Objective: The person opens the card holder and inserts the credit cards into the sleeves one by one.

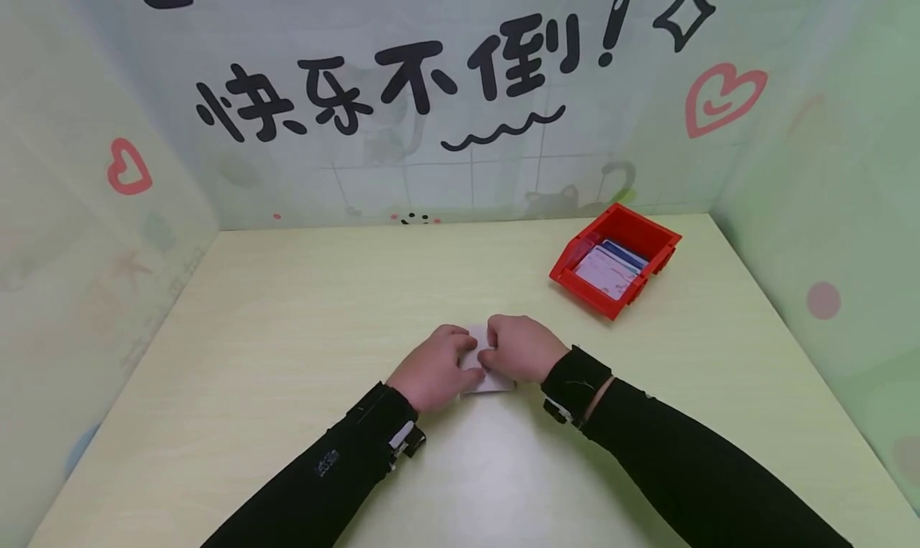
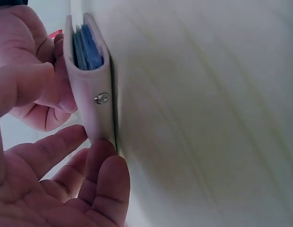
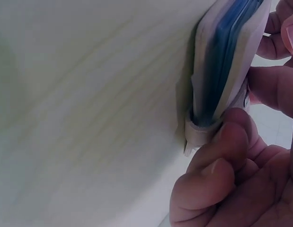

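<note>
A small pale pink card holder [image 1: 496, 383] lies closed on the table between my hands. Blue sleeves show between its covers in both wrist views, and a metal snap [image 2: 102, 98] sits on its edge in the left wrist view. My left hand [image 1: 437, 370] holds the holder's left side, with fingertips at the edge by the snap. From the right, my right hand [image 1: 527, 349] grips it, thumb against the cover and curled fingers at the strap [image 3: 203, 134]. The hands partly hide the holder in the head view.
A red plastic bin [image 1: 584, 289] stands toward the table's back right, with several cards [image 1: 607, 272] in it. Printed cloth walls [image 1: 446, 188] enclose the back and both sides of the pale wooden table [image 1: 287, 316].
</note>
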Demonstrator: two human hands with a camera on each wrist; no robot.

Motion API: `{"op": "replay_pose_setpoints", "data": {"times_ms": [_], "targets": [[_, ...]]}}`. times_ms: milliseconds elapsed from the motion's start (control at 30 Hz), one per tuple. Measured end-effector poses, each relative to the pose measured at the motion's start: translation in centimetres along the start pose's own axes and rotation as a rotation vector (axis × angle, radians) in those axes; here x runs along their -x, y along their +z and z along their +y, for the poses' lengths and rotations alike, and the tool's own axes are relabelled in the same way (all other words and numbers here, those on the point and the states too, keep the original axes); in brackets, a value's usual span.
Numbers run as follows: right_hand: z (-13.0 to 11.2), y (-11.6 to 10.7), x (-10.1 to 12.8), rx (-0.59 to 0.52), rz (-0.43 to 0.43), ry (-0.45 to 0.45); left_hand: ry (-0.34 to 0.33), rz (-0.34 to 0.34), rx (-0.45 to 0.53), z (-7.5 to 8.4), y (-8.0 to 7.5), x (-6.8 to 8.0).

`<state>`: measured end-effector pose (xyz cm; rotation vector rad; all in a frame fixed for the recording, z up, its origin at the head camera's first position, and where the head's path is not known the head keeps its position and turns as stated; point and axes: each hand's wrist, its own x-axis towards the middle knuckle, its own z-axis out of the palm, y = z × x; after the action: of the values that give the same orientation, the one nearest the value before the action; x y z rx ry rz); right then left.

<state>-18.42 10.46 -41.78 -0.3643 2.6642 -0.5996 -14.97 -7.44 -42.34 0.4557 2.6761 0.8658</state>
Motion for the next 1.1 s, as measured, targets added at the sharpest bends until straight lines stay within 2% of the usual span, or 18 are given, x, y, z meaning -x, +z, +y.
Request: {"op": "replay_pose_setpoints", "data": {"times_ms": [433, 767, 967, 1100], "targets": [[-0.1, 0.2, -0.4, -0.031, -0.031, -0.008, 0.045, 0.018, -0.106, -0.1, 0.3, 0.1], [0.0, 0.2, -0.6, -0.058, -0.058, 0.012, 0.071, 0.021, -0.129, 0.3, 0.2, 0.4], [1.4, 0.0, -0.5, -0.162, -0.041, 0.018, 0.058, 0.025, -0.206, 0.6, 0.8, 0.4], [2.7, -0.5, -0.6, -0.343, -0.069, 0.049, 0.037, 0.037, -0.351, 1.4, 1.0, 0.1]]}}
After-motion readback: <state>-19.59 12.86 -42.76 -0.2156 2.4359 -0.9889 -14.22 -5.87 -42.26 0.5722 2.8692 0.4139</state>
